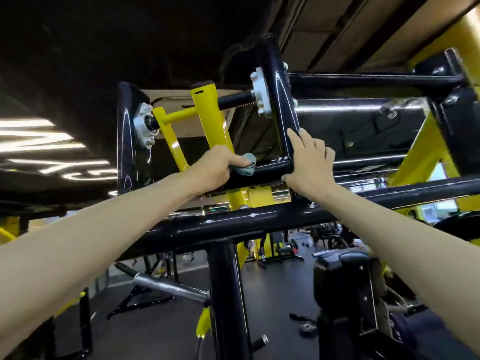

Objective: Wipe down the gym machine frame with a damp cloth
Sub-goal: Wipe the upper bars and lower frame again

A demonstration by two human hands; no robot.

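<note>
Dark rubber floor [275,289] far beneath both raised forearms, black ceiling [78,48] overhead.

Nearest, passing under both wrists: thick black crossbar [233,224], running left to right, glossy, specked with white flecks. Beneath the left forearm, holding that bar up: black upright post [228,294]. Low and left of the post: chrome bar [168,284] jutting out at a slant. Beneath the right forearm: black padded block [342,276].

Left hand [215,165]: fingers curled round a bunched grey-blue cloth [248,166], pressing it onto the lower rail of the black machine frame [279,100]. Cloth at the left fingertips, just left of the right hand.

Right hand [309,162]: clamped on the frame's corner, thumb hooked under the rail, fingers laid up along the upright tube. Gripping bare metal only.

Beyond the left hand: yellow lever arm [207,115], rising from behind the knuckles. Above it: threaded rod [233,100] crossing toward a silver flange [261,92] on the upright tube above the right hand. Second flange [146,128] up and left of the left hand, on another black upright.

Farthest left of the left forearm: bright light strips [39,141] across the ceiling. Beyond the right hand: more black and yellow tubing.
</note>
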